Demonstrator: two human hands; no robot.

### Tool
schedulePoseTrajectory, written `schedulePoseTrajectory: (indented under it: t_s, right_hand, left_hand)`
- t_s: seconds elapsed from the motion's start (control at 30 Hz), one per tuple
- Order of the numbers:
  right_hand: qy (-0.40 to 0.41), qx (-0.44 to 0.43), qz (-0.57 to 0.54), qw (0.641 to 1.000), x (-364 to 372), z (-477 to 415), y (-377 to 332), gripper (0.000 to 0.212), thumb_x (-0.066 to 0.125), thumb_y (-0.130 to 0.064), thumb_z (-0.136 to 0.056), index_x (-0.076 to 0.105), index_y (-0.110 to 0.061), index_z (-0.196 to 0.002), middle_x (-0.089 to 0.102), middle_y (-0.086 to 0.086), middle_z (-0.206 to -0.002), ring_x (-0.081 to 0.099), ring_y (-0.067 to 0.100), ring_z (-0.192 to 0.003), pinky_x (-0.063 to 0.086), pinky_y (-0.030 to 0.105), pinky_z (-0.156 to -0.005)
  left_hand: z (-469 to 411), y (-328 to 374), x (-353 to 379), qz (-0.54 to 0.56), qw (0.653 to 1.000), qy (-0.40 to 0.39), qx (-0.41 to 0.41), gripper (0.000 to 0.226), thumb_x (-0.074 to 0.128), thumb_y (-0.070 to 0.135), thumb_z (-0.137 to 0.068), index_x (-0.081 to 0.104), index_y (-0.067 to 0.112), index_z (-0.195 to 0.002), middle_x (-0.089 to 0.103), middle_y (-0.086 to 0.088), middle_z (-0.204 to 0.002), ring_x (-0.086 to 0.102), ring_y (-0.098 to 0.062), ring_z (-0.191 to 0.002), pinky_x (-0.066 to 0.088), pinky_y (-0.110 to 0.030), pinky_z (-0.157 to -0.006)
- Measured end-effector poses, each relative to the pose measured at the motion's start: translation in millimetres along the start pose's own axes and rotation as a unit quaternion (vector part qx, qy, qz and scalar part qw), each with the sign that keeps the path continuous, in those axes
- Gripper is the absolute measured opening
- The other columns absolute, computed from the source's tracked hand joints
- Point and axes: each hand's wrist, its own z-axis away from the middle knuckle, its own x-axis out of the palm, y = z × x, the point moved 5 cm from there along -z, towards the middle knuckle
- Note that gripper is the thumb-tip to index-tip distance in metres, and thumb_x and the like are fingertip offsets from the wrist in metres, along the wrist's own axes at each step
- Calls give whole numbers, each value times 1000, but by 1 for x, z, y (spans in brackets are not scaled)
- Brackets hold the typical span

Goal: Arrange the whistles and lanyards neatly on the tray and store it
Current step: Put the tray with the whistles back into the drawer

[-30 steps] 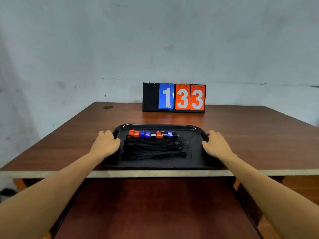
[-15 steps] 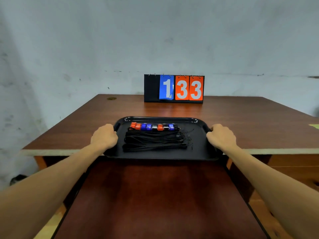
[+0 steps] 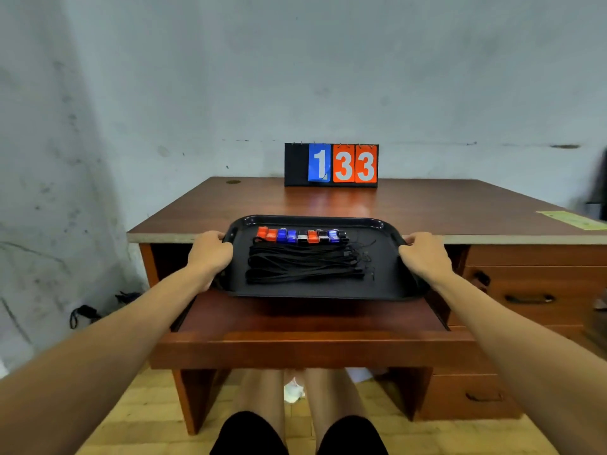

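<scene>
A black tray (image 3: 384, 277) hangs in the air in front of the desk edge, above the pulled-out drawer (image 3: 308, 323). My left hand (image 3: 210, 252) grips its left rim and my right hand (image 3: 423, 254) grips its right rim. Along the tray's far side lies a row of several red, blue and white whistles (image 3: 300, 235). Nearer to me on the tray lies a straight bundle of black lanyards (image 3: 305, 266).
A flip scoreboard (image 3: 331, 165) reading 133 stands at the back of the brown desk (image 3: 460, 208). More drawers with dark handles (image 3: 528, 298) are at the right. A yellow-green paper (image 3: 571, 220) lies on the desk's right part. My knees (image 3: 302, 421) show below the drawer.
Both hands have lifted the tray off the desk top and brought it toward me, over the open drawer. The camera has pulled back and tilted down.
</scene>
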Motion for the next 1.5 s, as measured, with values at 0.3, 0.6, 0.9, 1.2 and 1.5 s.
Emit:
schedulePoseTrajectory:
  t_s: [0.3,0.6,0.9,1.2,1.5]
  right_hand:
    - [16,-18,25,999,21,29,24,33,49,-20,-91,57,-13,-122,62,9,-97,51,25,-79,43,31,-69]
    - [-14,39,27,999,34,43,55,44,49,-16,-86,55,-14,-130,60,17,-120,56,38,-108,48,42,-89]
    - [-58,34,73,995,53,22,47,40,48,-13,-87,58,-11,-125,60,16,-111,56,35,-97,44,35,-77]
    - [-65,18,120,991,81,-9,52,42,46,-20,-91,53,-15,-132,63,15,-116,60,36,-104,48,38,-82]
    - [-37,-32,189,981,82,-9,45,27,44,-22,-93,59,-8,-111,62,13,-109,60,35,-97,45,36,-74]
  left_hand:
    - [26,-42,11,10,999,15,-34,34,51,20,-89,54,17,-123,63,-6,-108,60,-23,-91,47,-34,-74]
    - [29,-62,30,10,997,-37,-60,18,46,10,-92,61,19,-97,63,-6,-99,59,-25,-88,51,-39,-80]
    - [15,-77,36,-33,996,-33,-82,15,53,16,-89,65,10,-93,68,-15,-95,64,-30,-82,52,-42,-79]
    - [-11,-84,49,-110,991,-25,-76,43,55,24,-91,52,11,-132,66,-12,-111,65,-28,-88,55,-43,-83]
    - [-2,-70,44,-205,978,-19,-13,36,55,21,-93,56,11,-128,53,-13,-130,61,-35,-102,52,-45,-87]
